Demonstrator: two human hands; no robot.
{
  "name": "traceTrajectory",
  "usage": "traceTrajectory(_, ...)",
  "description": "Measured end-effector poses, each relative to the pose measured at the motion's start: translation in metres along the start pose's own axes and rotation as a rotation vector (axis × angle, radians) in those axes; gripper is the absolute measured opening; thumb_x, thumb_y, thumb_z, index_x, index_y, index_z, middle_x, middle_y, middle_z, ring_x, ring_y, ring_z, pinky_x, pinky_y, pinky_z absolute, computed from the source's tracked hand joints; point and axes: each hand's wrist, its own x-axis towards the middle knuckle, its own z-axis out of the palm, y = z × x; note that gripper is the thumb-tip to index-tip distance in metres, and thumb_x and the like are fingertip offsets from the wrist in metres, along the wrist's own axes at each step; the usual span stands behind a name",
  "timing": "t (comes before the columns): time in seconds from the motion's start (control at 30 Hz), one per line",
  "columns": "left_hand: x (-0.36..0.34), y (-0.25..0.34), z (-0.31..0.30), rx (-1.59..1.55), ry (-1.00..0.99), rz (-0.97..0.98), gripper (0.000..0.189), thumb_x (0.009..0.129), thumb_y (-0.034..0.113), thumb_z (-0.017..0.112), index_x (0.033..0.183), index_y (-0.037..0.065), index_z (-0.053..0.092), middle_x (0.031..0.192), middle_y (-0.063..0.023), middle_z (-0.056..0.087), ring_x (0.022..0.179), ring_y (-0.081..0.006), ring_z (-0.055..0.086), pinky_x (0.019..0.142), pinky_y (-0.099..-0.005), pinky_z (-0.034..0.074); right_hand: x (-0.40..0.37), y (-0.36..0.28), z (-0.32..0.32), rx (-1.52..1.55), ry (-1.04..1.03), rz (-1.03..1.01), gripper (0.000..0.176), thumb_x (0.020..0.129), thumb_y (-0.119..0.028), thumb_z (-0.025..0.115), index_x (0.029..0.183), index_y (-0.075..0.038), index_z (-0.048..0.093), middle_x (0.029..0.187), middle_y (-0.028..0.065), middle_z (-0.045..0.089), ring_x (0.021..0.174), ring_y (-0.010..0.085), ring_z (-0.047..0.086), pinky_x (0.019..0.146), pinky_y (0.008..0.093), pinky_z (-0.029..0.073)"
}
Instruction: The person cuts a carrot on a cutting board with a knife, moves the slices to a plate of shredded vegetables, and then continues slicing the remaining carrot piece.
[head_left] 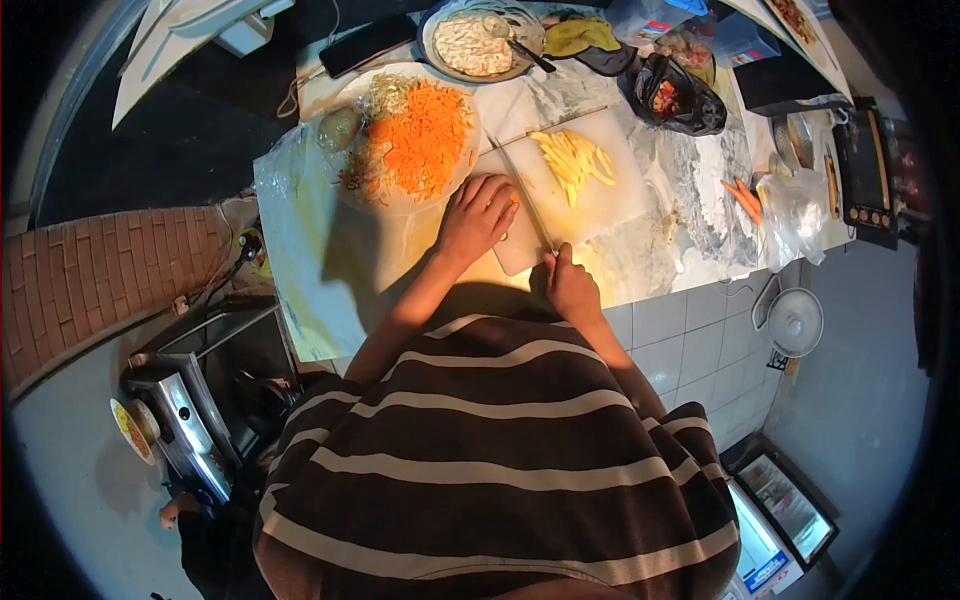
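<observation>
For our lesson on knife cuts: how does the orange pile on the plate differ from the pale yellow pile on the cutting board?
The orange shreds are fine and tangled; the yellow sticks are thicker and straighter. The orange shreds form the larger heap, on a plate; the yellow sticks lie in a small heap on the cutting board. Both are loose heaps of cut food.

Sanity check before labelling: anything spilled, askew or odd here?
Nothing spilled or damaged. Cutting board sits askew to the counter edge; two whole carrots lie loose beside a clear plastic bag. Right hand grips the knife normally.
</observation>
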Motion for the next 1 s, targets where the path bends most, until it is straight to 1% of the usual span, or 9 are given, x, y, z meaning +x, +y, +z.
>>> traceTrajectory(0.27, 0.001, -0.001, 0.0, 0.009, 0.014, 0.001, 0.027, 0.087, 0.02, 0.066, 0.109, 0.004, 0.062, 0.113, -0.0066, 0.059, 0.108, -0.0259, 0.054, 0.093, -0.039, 0.044, 0.005, 0.012, 0.007, 0.265, -0.006, -0.056, 0.036, 0.104, -0.035, 0.041, 0.109, 0.0, 0.049, 0.069, 0.0293, 0.063, 0.066, 0.0477, 0.064, 0.054, 0.0561, 0.05)
traceTrajectory(0.37, 0.001, 0.0, 0.0, -0.005, 0.027, 0.0, 0.027, 0.087, 0.019, 0.066, 0.109, 0.004, 0.062, 0.113, -0.0069, 0.059, 0.108, -0.0263, 0.054, 0.093, -0.0388, 0.044, 0.011, 0.025, 0.011, 0.337, 0.125, -0.214, 0.04, 0.104, -0.039, 0.04, 0.11, -0.001, 0.05, 0.06, 0.0214, 0.061, 0.054, 0.0375, 0.064, 0.044, 0.0475, 0.048)
traceTrajectory(0.43, 0.0, -0.001, -0.002, -0.017, 0.028, -0.007, 0.028, 0.086, 0.019, 0.066, 0.109, 0.003, 0.062, 0.113, -0.007, 0.059, 0.108, -0.0266, 0.054, 0.093, -0.0387, 0.044, 0.011, 0.017, -0.009, 0.9, -0.42, 0.149, 0.043, 0.103, -0.047, 0.04, 0.101, -0.006, 0.049, 0.052, 0.0068, 0.048, 0.037, 0.0191, 0.049, 0.033, 0.0337, 0.036)
traceTrajectory(0.53, -0.001, -0.002, -0.002, -0.11, 0.053, -0.027, 0.028, 0.085, 0.016, 0.068, 0.11, 0.004, 0.061, 0.114, -0.0081, 0.059, 0.109, -0.0285, 0.053, 0.093, -0.0395, 0.044, 0.011, 0.002, -0.033, 1.296, -0.607, 0.377, 0.044, 0.101, -0.055, 0.039, 0.09, -0.013, 0.045, 0.054, -0.0038, 0.033, 0.037, 0.006, 0.028, 0.031, 0.0236, 0.023)
traceTrajectory(0.63, 0.005, 0.004, -0.011, -0.204, 0.176, -0.102, 0.025, 0.087, 0.013, 0.068, 0.109, 0.005, 0.062, 0.106, -0.0087, 0.061, 0.1, -0.0265, 0.058, 0.085, -0.0368, 0.048, 0.012, 0.006, -0.039, 1.433, -0.71, 0.448, 0.045, 0.1, -0.058, 0.04, 0.084, -0.016, 0.04, 0.056, -0.0047, 0.03, 0.037, 0.0056, 0.023, 0.03, 0.0234, 0.02)
traceTrajectory(0.73, 0.007, 0.014, -0.003, -0.677, 0.23, -0.503, 0.025, 0.091, 0.02, 0.068, 0.106, 0.002, 0.062, 0.087, -0.0063, 0.069, 0.069, -0.0156, 0.063, 0.064, -0.0281, 0.05, 0.003, 0.008, -0.046, 1.54, -0.765, 0.414, 0.045, 0.099, -0.059, 0.041, 0.084, -0.016, 0.04, 0.055, -0.0051, 0.03, 0.037, 0.0046, 0.023, 0.031, 0.0224, 0.018)
traceTrajectory(0.77, 0.009, 0.01, 0.0, -0.679, 0.218, -0.492, 0.025, 0.091, 0.02, 0.068, 0.106, 0.002, 0.062, 0.087, -0.0063, 0.069, 0.069, -0.0156, 0.063, 0.064, -0.0281, 0.05, 0.0, 0.006, -0.047, 1.573, -0.789, 0.378, 0.045, 0.099, -0.059, 0.041, 0.084, -0.016, 0.04, 0.055, -0.0051, 0.029, 0.037, 0.0044, 0.022, 0.031, 0.0222, 0.017)
traceTrajectory(0.83, 0.017, 0.005, 0.002, -1.214, -0.028, -0.836, 0.026, 0.091, 0.022, 0.07, 0.105, 0.002, 0.062, 0.086, -0.0044, 0.07, 0.069, -0.0109, 0.063, 0.062, -0.0255, 0.048, -0.006, 0.003, -0.045, 1.545, -0.756, 0.334, 0.046, 0.1, -0.058, 0.041, 0.084, -0.015, 0.04, 0.055, -0.0052, 0.029, 0.037, 0.0045, 0.022, 0.031, 0.0221, 0.017)
traceTrajectory(1.0, 0.017, -0.002, 0.002, -1.171, -0.158, -0.774, 0.018, 0.092, 0.022, 0.069, 0.093, 0.004, 0.065, 0.081, 0.0011, 0.065, 0.072, -0.0049, 0.059, 0.06, -0.0216, 0.042, -0.02, -0.013, -0.043, 1.442, -0.649, 0.34, 0.045, 0.102, -0.054, 0.04, 0.085, -0.012, 0.042, 0.054, -0.0037, 0.033, 0.036, 0.0057, 0.025, 0.031, 0.0235, 0.019)
